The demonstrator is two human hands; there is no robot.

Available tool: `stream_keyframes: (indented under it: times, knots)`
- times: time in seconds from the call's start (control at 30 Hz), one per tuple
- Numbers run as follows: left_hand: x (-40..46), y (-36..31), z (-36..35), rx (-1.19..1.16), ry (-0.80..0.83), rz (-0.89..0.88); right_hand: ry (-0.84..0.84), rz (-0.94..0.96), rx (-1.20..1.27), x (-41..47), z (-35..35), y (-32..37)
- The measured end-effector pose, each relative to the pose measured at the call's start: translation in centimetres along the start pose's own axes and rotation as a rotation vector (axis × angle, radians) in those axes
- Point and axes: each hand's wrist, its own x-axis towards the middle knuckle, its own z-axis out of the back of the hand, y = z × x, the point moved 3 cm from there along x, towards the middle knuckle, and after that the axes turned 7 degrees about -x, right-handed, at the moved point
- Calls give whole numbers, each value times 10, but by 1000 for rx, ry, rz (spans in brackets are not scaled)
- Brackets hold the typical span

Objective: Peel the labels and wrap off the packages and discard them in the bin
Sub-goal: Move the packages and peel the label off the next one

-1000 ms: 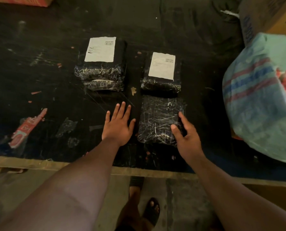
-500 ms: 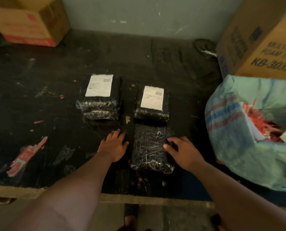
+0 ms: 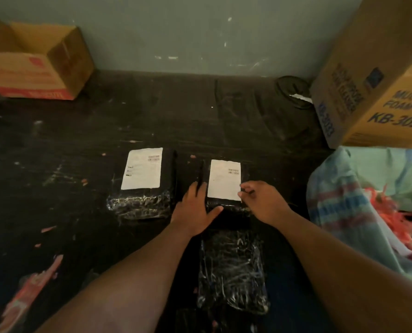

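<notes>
Both hands now leaving near pkg (image 3: 232, 272), reaching far-right pkg (image 3: 225, 207): left hand (image 3: 195, 210) flat, bracing side; right hand (image 3: 260, 200) fingers narrowing at label (image 3: 224, 180) edge, nothing held – label peel starting

One head-worn camera, looking forward and down.
It views the dark worktop (image 3: 56, 140) from close above, facing the back wall (image 3: 200, 32); both forearms enter from below.

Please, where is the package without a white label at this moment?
In the head view, the unlabelled package lies low and centre on the dark table, between the person's forearms, just nearer than the labelled package that both hands are touching.
</notes>
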Motion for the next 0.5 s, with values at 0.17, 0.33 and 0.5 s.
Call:
stream_keyframes:
  times: [0.17, 0.33, 0.5]
  knots:
    - [35, -4, 5, -67, -11, -78, 8, -4, -54, 38, 1, 5]
    - [59, -5, 2, -117, 3, -135, 62, -17, -119, 83, 3, 3]
    - [64, 3, -17, -160, 54, -129, 62, -7, -126, 124, -2, 4]
